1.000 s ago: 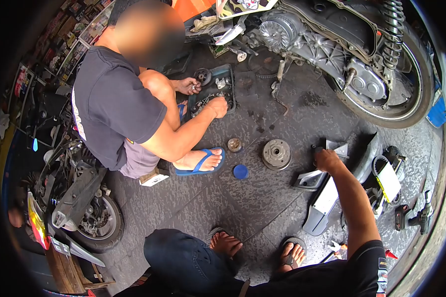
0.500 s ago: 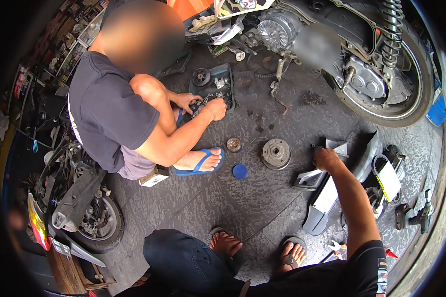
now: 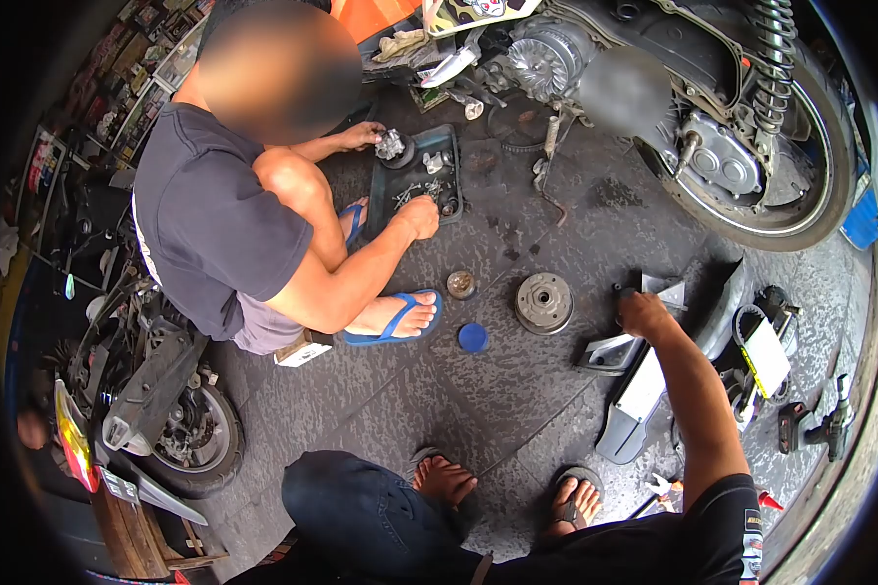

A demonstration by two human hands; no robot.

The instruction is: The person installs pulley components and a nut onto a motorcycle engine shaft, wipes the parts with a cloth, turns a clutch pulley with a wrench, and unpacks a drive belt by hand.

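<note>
A workshop floor, dark grey and patchily worn, spreads beneath both people, with a partly stripped scooter beyond the wearer's right hand. That hand is curled over a small dark part; whether the fingers grip it or only rest there I cannot tell. The left hand is out of view, so its state cannot be told.

Just in front of the right hand lies an angular silvery bracket, and just to its near left a black-and-grey plastic piece. Nearer the wearer, beneath the forearm, is a long white-and-grey panel. A cordless power tool lies well to the hand's right and nearer.

To the hand's left, apart from it, sits a round metal drum; farther left are a small round tub and a blue lid.

Farther left again, a seated co-worker holds up a silvery metal part in one hand, the other over a dark tray of small hardware.
</note>
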